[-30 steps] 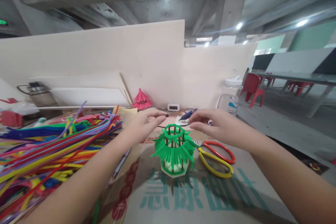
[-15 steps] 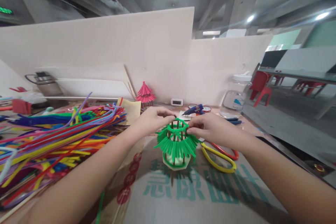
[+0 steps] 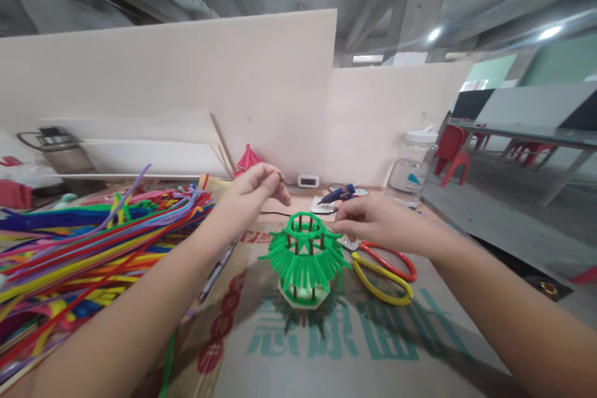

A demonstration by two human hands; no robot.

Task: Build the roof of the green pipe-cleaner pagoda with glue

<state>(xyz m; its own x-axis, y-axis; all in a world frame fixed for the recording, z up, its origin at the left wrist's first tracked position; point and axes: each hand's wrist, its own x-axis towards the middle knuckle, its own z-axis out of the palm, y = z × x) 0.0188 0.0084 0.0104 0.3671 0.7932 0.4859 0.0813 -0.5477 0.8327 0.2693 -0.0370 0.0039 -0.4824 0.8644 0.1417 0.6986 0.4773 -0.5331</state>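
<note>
Up and left of the green model (image 3: 305, 264), left hand (image 3: 253, 196): raised clear of the work, thumb and forefinger drawn close at the tips; whether anything small is pinched between them, I can't tell.
Right hand (image 3: 380, 222): low beside the model's upper ring, fingers curled in toward the thumb, fingertips right at the edge of the fringe; contact or grip, can't tell from this angle.
Between the two: the hands are well apart, and the green model stands upright right there on the cardboard (image 3: 284, 382), ring on top, brown posts, a skirt of green strips flaring out, a pale many-sided base below.
Scissors (image 3: 390, 300): lying just right of the model, one handle red, one yellow, the blades' end close to the fringe.
Glue gun (image 3: 336, 194): dark blue, resting behind the model, nozzle pointing left over a white scrap.
Pipe cleaners (image 3: 116, 249): a big, bright heap filling the left side, every colour going.
Back row: pink model (image 3: 246, 157) partly hidden by the left hand, little white clock (image 3: 308, 181) in the middle, clear jar (image 3: 410, 177) at the right.
Behind it all: white partition (image 3: 186, 81), with a red chair (image 3: 450, 149) off to the right.
</note>
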